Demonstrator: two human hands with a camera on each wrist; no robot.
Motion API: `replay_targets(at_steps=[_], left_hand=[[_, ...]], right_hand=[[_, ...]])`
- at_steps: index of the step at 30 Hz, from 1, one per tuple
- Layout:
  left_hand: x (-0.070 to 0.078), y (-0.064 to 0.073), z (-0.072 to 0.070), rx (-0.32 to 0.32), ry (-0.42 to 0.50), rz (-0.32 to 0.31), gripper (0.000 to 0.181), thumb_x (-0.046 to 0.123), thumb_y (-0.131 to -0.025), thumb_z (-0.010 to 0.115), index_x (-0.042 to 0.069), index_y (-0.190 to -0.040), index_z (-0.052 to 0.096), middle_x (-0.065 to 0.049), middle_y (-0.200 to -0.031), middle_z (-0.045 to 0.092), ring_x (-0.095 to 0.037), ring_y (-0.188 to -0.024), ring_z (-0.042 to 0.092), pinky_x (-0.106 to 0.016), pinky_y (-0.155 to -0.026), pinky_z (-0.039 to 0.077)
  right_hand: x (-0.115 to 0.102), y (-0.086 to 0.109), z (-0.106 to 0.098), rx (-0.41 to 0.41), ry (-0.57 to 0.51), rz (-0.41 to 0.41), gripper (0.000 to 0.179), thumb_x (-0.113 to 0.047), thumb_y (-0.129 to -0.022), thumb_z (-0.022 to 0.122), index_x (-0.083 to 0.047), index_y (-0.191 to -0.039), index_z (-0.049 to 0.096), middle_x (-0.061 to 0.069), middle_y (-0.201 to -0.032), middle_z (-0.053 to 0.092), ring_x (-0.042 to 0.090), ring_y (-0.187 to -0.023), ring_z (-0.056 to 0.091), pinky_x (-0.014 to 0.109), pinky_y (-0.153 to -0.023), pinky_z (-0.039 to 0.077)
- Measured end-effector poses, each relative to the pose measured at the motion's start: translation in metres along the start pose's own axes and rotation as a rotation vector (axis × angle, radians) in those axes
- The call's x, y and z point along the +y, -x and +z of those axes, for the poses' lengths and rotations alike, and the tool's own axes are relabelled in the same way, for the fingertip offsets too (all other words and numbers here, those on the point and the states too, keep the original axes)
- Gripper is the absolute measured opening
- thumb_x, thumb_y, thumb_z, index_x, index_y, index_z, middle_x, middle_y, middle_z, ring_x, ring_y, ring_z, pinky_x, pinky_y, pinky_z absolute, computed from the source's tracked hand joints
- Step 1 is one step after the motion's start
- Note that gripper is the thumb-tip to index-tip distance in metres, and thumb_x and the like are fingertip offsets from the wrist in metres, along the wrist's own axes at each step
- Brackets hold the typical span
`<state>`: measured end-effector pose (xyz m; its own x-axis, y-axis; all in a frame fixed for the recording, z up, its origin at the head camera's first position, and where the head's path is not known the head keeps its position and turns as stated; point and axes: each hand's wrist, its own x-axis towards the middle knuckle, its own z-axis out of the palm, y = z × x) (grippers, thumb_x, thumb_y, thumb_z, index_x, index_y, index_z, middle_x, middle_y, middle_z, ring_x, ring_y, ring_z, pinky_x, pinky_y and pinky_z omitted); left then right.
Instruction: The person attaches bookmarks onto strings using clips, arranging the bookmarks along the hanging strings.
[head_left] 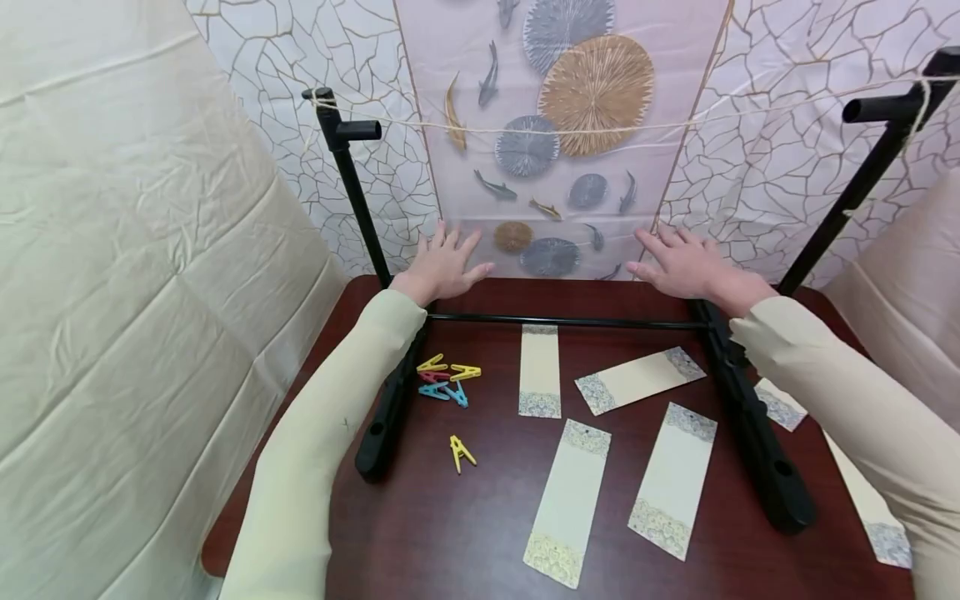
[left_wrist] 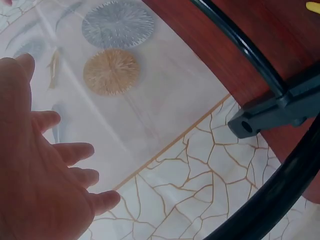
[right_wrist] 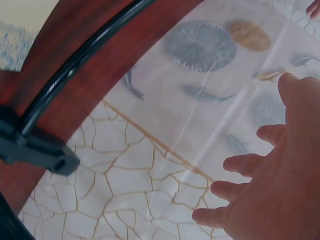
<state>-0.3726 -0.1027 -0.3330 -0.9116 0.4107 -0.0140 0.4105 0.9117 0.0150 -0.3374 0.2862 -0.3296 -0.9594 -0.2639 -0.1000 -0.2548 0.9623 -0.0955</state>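
Observation:
Both hands are held out empty over the far side of the table, inside a black frame. My left hand [head_left: 442, 268], fingers spread, is near the left post [head_left: 351, 183]. Across from it my right hand [head_left: 684, 262] is spread as well, close to the right post [head_left: 832, 200]. A thin string [head_left: 525, 131] runs between the post tops above both hands. Below them on the table lie paper strips with patterned ends, among them one strip [head_left: 540, 371] by the crossbar [head_left: 562, 321]. Small yellow, red and blue clothespins [head_left: 448, 377] lie left of the strips.
A single yellow clothespin [head_left: 461, 452] lies nearer the front. More strips [head_left: 870, 500] are partly hidden under the right sleeve. The frame's black feet [head_left: 757, 442] stand on the dark red table [head_left: 420, 542]. Pale cloth [head_left: 150, 250] covers the left side, and a patterned cloth hangs behind.

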Motion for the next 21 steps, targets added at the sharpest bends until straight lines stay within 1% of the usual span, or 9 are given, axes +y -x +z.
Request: replay_targets(at_steps=[1, 3, 6, 10, 14, 18, 21], left_hand=[[0.0, 0.001, 0.001, 0.0, 0.004, 0.008, 0.075, 0.068, -0.098, 0.023, 0.027, -0.159, 0.008, -0.016, -0.165, 0.006, -0.04, -0.152, -0.005, -0.064, -0.119, 0.009], [0.0, 0.004, 0.004, -0.001, 0.026, 0.024, 0.076, 0.069, -0.098, 0.024, 0.028, -0.159, 0.007, -0.016, -0.165, 0.007, -0.039, -0.152, -0.006, -0.063, -0.119, 0.009], [0.0, 0.009, 0.008, 0.006, 0.053, 0.045, 0.076, 0.068, -0.097, 0.026, 0.028, -0.159, 0.008, -0.015, -0.165, 0.009, -0.039, -0.153, -0.005, -0.062, -0.12, 0.01], [-0.001, 0.017, 0.014, 0.015, 0.089, 0.054, 0.076, 0.067, -0.098, 0.029, 0.027, -0.159, 0.009, -0.016, -0.165, 0.012, -0.038, -0.153, -0.002, -0.062, -0.12, 0.011], [0.0, 0.025, 0.02, 0.014, 0.1, 0.074, 0.074, 0.064, -0.099, 0.031, 0.025, -0.159, 0.01, -0.015, -0.163, 0.017, -0.039, -0.153, 0.002, -0.061, -0.119, 0.015], [0.005, 0.035, 0.026, 0.019, 0.088, 0.115, 0.074, 0.062, -0.1, 0.032, 0.023, -0.159, 0.011, -0.015, -0.161, 0.022, -0.04, -0.152, 0.005, -0.059, -0.119, 0.019], [0.01, 0.043, 0.029, 0.026, 0.085, 0.142, 0.074, 0.061, -0.1, 0.033, 0.022, -0.159, 0.012, -0.016, -0.161, 0.023, -0.04, -0.152, 0.007, -0.059, -0.119, 0.019]], right_hand=[[-0.001, 0.001, 0.002, 0.007, -0.003, -0.008, 0.085, -0.071, -0.096, 0.022, -0.015, -0.159, 0.004, 0.03, -0.161, 0.005, 0.056, -0.145, 0.0, 0.079, -0.106, 0.005], [-0.003, 0.003, 0.006, 0.026, -0.014, -0.027, 0.084, -0.069, -0.097, 0.024, -0.015, -0.159, 0.007, 0.029, -0.161, 0.008, 0.055, -0.145, 0.004, 0.079, -0.106, 0.008], [-0.007, 0.006, 0.013, 0.067, -0.034, -0.063, 0.079, -0.062, -0.1, 0.031, -0.01, -0.157, 0.014, 0.031, -0.159, 0.015, 0.054, -0.144, 0.011, 0.076, -0.107, 0.014], [-0.015, 0.01, 0.023, 0.102, -0.094, -0.095, 0.074, -0.055, -0.102, 0.038, -0.006, -0.155, 0.022, 0.033, -0.156, 0.02, 0.056, -0.141, 0.018, 0.073, -0.108, 0.019], [-0.024, 0.017, 0.032, 0.095, -0.178, -0.113, 0.072, -0.052, -0.102, 0.039, -0.005, -0.155, 0.023, 0.034, -0.154, 0.024, 0.057, -0.14, 0.02, 0.07, -0.109, 0.021], [-0.033, 0.026, 0.042, 0.08, -0.253, -0.142, 0.07, -0.047, -0.103, 0.043, -0.002, -0.154, 0.024, 0.035, -0.152, 0.026, 0.056, -0.14, 0.021, 0.069, -0.109, 0.021], [-0.037, 0.031, 0.05, 0.073, -0.278, -0.167, 0.069, -0.046, -0.103, 0.044, -0.002, -0.153, 0.025, 0.036, -0.151, 0.027, 0.056, -0.139, 0.022, 0.068, -0.109, 0.023]])
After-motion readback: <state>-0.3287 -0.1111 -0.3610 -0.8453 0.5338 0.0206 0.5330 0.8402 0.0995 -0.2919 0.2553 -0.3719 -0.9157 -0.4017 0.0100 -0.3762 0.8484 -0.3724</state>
